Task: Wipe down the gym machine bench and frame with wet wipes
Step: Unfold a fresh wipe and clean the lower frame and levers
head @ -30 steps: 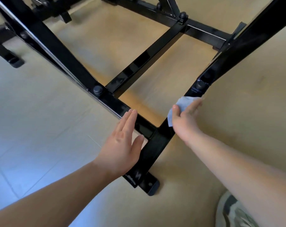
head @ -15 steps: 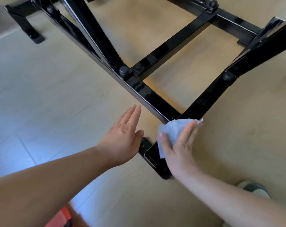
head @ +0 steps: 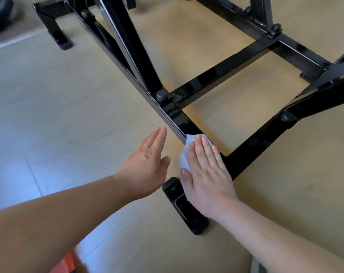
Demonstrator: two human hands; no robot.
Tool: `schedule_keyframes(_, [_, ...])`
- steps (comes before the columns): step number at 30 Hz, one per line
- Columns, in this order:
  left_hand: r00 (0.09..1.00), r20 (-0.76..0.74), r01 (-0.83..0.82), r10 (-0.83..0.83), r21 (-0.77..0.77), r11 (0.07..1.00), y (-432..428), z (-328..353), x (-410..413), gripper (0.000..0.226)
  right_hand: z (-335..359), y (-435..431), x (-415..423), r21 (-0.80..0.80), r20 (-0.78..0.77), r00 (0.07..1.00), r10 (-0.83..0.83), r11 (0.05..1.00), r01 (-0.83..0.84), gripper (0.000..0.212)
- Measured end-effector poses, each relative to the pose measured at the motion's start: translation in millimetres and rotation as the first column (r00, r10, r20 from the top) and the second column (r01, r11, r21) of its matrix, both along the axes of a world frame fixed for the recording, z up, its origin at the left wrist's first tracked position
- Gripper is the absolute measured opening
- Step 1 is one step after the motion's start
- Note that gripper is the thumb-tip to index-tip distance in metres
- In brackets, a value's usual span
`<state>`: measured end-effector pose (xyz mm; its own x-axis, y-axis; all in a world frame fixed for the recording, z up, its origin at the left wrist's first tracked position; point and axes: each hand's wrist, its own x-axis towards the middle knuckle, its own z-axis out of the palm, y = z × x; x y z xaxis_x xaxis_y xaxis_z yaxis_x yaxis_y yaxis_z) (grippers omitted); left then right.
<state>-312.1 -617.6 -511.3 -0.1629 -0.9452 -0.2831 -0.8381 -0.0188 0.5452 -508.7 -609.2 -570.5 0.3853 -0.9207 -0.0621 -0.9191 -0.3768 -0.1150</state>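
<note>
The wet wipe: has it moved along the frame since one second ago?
Yes. The wet wipe, under the right hand, has slid down the side bar, away from the bolt cap, to the corner by the foot.

Both forearms [head: 58, 209] are bare right to the edge of the shot, and so are the left hand [head: 145, 168] and right hand [head: 206, 174]. Nails [head: 184, 172] look short and plain. There's a blurry orange-red and black patch [head: 65, 262] bottom left — maybe clothing, can't tell. Grey sliver [head: 255, 266] bottom right — same story.
</note>
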Motion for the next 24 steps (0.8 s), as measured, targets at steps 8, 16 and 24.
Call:
schedule_keyframes(8, [0.989, -0.031, -0.142, 0.142, -0.024, 0.99, -23.4, 1.4, 17.0, 0.071, 4.9, -98.2, 48.1, 0.066, 0.045, 0.997, 0.059, 0.996, -0.062, 0.072])
schedule_keyframes(16, [0.982, -0.103, -0.165, 0.156, -0.079, 0.983, -40.9, 5.4, 13.3, 0.068, 6.2, -112.6, 48.4, 0.061, 0.011, 0.997, 0.08, 0.995, -0.081, 0.069])
schedule_keyframes(24, [0.984, -0.133, -0.127, 0.117, -0.07, 0.989, -53.2, 7.2, 3.7, 0.067, 3.5, -77.1, 20.2, 0.02, 0.16, 0.984, -0.076, 0.997, 0.074, 0.063])
